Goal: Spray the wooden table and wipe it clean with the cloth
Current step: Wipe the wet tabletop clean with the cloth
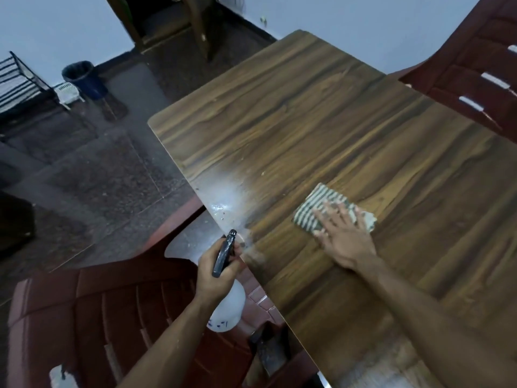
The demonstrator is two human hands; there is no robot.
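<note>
A person stands over a wooden counter (321,130), both bare arms reaching in from the lower edge of the head view. The left hand (216,271) has its grip curled round the neck of a spray bottle (225,309), whose dark trigger head points up toward the counter's near-left edge while its white body hangs below the wrist, off the counter and above a red plastic chair (92,317). The right hand (340,233) lies flat on a folded striped cloth (316,207), fingers spread and straight, pressing it onto the wood near the middle of the counter. Just ahead of the bottle's nozzle, a pale wet patch (223,197) with scattered droplets and specks marks the counter's edge; motion blur makes it hard to say whether spray is in the air. A second red chair (472,79) stands at the far right. On the floor beyond sit a dark bin (81,77) and a small white stool (67,92).
</note>
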